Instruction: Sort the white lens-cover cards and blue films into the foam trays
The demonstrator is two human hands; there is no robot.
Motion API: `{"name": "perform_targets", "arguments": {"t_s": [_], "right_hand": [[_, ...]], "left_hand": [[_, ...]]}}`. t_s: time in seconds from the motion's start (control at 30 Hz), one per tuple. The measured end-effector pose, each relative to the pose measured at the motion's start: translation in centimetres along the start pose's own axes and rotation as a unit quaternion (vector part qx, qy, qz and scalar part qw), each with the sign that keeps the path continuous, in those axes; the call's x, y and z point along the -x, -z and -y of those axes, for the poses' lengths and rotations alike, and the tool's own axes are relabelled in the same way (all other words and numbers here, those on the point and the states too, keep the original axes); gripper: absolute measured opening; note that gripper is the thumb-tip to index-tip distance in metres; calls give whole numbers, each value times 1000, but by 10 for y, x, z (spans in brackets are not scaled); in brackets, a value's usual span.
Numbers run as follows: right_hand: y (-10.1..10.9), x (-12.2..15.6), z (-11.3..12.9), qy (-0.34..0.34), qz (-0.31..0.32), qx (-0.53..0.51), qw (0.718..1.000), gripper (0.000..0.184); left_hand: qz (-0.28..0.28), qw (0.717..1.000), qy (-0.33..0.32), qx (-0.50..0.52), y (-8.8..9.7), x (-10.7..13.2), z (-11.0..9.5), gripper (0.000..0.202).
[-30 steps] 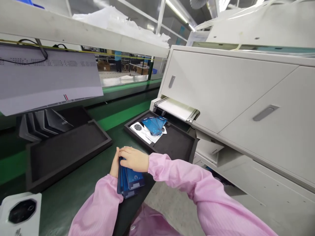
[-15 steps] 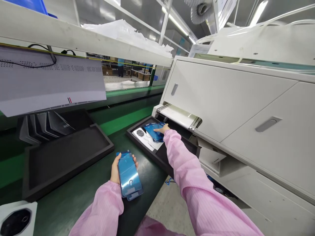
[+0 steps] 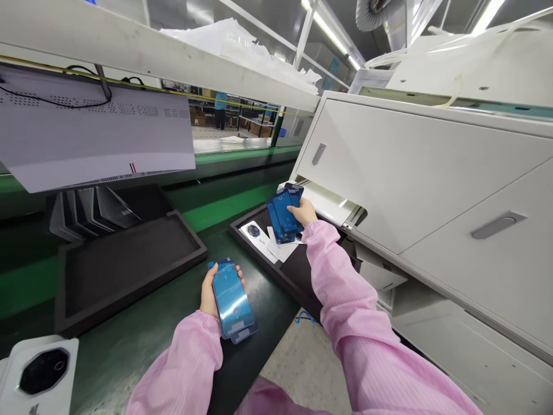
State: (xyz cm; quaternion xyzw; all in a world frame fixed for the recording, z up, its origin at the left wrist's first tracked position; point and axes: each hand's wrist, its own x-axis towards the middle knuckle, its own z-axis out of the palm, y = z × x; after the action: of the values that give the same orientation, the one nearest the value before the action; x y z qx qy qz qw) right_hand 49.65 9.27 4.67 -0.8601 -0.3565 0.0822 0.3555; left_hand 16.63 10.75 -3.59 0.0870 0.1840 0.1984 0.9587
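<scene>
My left hand (image 3: pixel 209 293) grips a stack of blue film-covered phone-shaped panels (image 3: pixel 232 301) just above the green bench, near its front edge. My right hand (image 3: pixel 304 212) is closed on several more blue panels (image 3: pixel 284 212), lifted clear of the black foam tray (image 3: pixel 298 271) below the machine's outlet. A white panel with a round camera ring (image 3: pixel 256 234) and some white sheets lie in that tray. Both arms wear pink sleeves.
A large white machine (image 3: pixel 432 173) with grey handles fills the right. Its white outlet ramp (image 3: pixel 334 203) sits above the tray. A bigger black tray (image 3: pixel 129 259) lies at left, with dark panels leaning behind it. A white camera-ring part (image 3: pixel 38 374) is bottom left.
My right hand left the stack in my left hand, reached into the tray by the outlet, and has now lifted several blue panels out of it. The left hand turned its stack face up.
</scene>
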Motion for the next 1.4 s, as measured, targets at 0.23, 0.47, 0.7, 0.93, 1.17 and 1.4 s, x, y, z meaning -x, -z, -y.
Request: {"name": "perform_targets", "arguments": {"t_s": [0.23,0.47,0.7,0.93,1.17,1.4], "right_hand": [[-31,44,3,-7,70,66,995,29],[-6,65,12,37,-13,-21,999,18],[-42,159,27,142,-191,-321,917,35],[-125,218,9,148,-45,-294,943,32],[-113,205,3,233,66,-190,951,27],[-62,187,61,483,237,-31,842,12]], "left_hand": [[1,1000,-12,-1,4,-4,0,42],[3,999,-48,8,0,2,3,40],[9,996,-86,22,0,8,2,37],[-7,991,-135,2,7,25,-9,30],[-34,998,-55,-23,5,36,-9,44],[-37,998,-47,-34,4,54,-4,44]]}}
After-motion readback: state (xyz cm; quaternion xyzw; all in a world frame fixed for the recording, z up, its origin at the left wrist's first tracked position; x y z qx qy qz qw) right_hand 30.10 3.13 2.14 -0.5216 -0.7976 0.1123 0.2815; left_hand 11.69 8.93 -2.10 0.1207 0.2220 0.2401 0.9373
